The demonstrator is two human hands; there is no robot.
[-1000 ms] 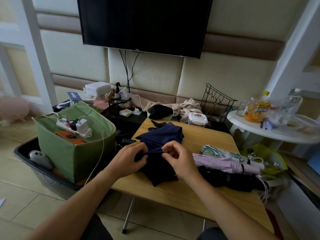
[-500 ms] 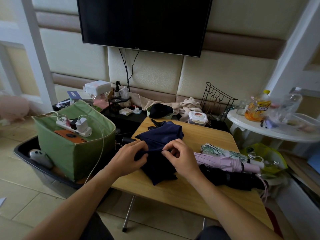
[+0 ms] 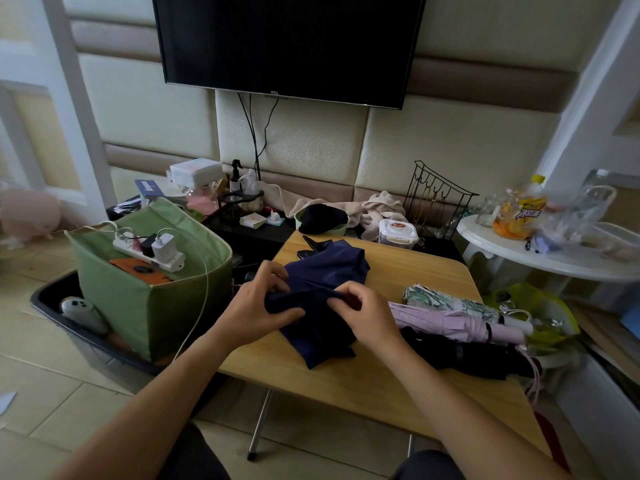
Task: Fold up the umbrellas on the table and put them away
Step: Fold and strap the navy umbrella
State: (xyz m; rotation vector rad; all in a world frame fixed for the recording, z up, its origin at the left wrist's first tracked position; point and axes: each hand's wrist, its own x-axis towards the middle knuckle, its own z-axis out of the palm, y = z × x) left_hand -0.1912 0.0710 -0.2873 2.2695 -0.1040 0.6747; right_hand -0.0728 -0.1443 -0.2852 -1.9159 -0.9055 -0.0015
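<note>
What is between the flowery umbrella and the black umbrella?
The pink umbrella lies between the flowery umbrella and the black umbrella, seen in the head view.

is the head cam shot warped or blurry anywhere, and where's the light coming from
Head view: wide-angle warp bows the TV edges and wall panels; soft daylight seems to come from the right, with no harsh glare; the navy umbrella and table look sharp, while the edges soften.

The left hand now clutches a thicker bunch of the navy umbrella cloth than a second ago, its grip wrapped further round the gathered fold, while the right hand has edged slightly toward it, pinching the same fold.
</note>
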